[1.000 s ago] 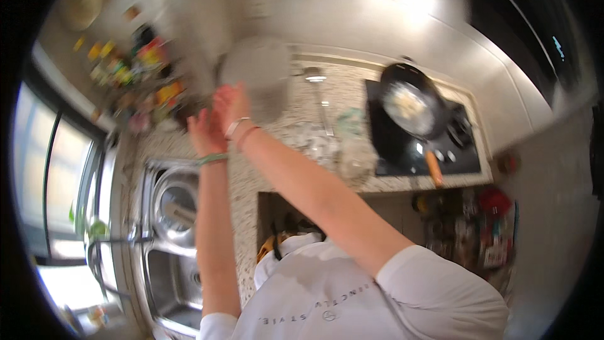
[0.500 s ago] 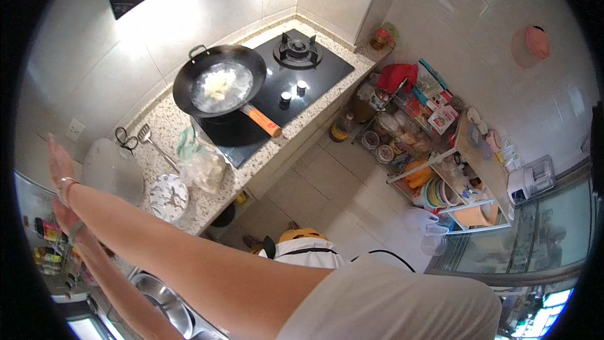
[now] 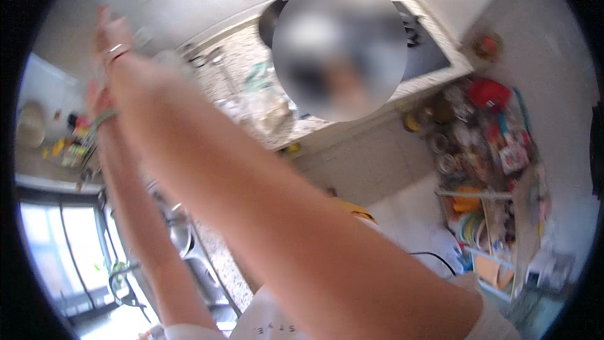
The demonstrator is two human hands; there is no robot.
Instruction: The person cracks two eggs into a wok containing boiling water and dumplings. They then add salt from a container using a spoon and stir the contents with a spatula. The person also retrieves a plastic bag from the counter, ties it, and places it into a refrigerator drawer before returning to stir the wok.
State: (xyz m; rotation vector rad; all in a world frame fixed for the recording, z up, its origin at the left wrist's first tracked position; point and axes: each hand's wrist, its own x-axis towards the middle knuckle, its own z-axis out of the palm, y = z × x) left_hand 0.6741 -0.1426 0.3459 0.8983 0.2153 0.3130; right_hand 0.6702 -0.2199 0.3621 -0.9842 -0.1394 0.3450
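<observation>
My right hand is raised at the upper left, a bracelet at its wrist. Its fingers point upward, smeared by motion, and I see nothing held in them. Just below and behind it is my left hand, partly hidden by the right arm, so its fingers do not show clearly. Both forearms stretch across the view from below. Nearest on the counter are a slotted spatula and a clear plastic bag with a green part. The wok shows only its left edge; a blurred disc covers the rest.
Right of the disc is part of the black hob. A crowded shelf rack stands on the right, with a red cloth on top. At lower left are a steel sink, a bright window and several small bottles.
The view has turned, so the stove and rack lie farther right and a window shows at left. My hands stay raised together at the upper left. A blurred disc now covers most of the wok.
</observation>
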